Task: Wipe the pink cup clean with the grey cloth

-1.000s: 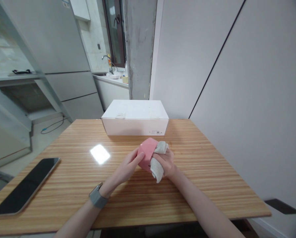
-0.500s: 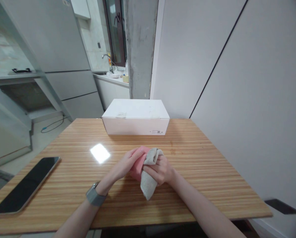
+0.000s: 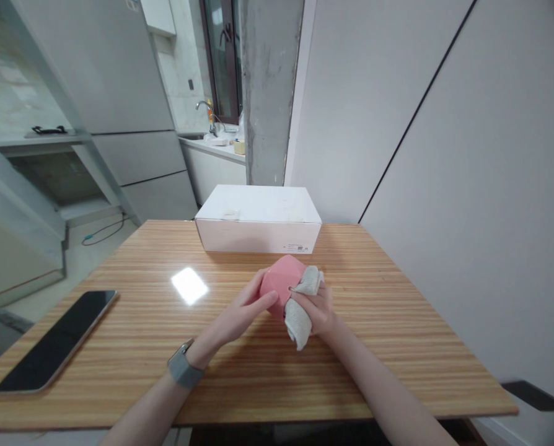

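Observation:
A pink faceted object point(image 3: 281, 283) is held just above the wooden table point(image 3: 398, 347), near its middle. My left hand point(image 3: 244, 313) grips it from the left, fingers wrapped round its lower side. My right hand point(image 3: 321, 306) holds a light grey cloth point(image 3: 300, 310) pressed against the object's right side. The cloth hangs down below my fingers. A grey watch point(image 3: 183, 369) is on my left wrist.
A white cardboard box point(image 3: 258, 218) stands at the table's far edge behind my hands. A dark phone point(image 3: 58, 339) lies face up at the table's left. A white wall runs along the right. Cabinets and a sink counter point(image 3: 216, 144) are behind.
The cloth slid from over the top of the pink object to its right side, so the pink top shows again. Both hands stay on it.

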Demonstrator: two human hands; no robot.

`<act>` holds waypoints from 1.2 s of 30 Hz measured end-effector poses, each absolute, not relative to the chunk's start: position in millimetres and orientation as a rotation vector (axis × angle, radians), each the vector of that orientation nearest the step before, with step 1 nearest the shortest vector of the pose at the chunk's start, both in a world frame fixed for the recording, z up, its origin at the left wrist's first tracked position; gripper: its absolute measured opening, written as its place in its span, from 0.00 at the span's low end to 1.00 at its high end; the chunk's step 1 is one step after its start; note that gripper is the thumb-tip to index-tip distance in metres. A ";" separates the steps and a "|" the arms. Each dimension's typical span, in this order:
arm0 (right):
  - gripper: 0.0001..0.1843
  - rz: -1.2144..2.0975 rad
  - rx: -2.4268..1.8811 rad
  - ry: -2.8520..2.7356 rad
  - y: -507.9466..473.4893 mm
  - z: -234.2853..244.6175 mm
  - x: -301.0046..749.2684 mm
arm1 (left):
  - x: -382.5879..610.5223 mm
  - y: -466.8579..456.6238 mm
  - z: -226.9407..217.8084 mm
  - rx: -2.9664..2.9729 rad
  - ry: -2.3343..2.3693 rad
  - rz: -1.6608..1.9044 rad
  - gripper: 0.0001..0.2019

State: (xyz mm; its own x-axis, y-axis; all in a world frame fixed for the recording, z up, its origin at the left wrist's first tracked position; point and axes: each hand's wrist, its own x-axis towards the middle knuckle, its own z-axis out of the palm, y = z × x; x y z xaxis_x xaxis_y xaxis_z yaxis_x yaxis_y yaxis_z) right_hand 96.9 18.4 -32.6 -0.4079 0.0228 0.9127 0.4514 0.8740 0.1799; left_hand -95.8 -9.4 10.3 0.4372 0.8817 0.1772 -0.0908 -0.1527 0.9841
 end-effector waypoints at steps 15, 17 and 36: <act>0.07 -0.578 -0.153 -2.137 2.4 -21.6 76.8 | -102.9 8.5 -10.8 1.392 0.939 0.924 0.17; 0.07 -0.563 -0.150 -2.152 6.2 -26.2 80.0 | -103.2 8.8 -7.5 1.489 0.945 0.889 0.18; 0.27 -0.257 -0.538 -2.073 20.7 -33.6 89.7 | -83.3 0.7 -9.7 1.073 0.899 0.982 0.25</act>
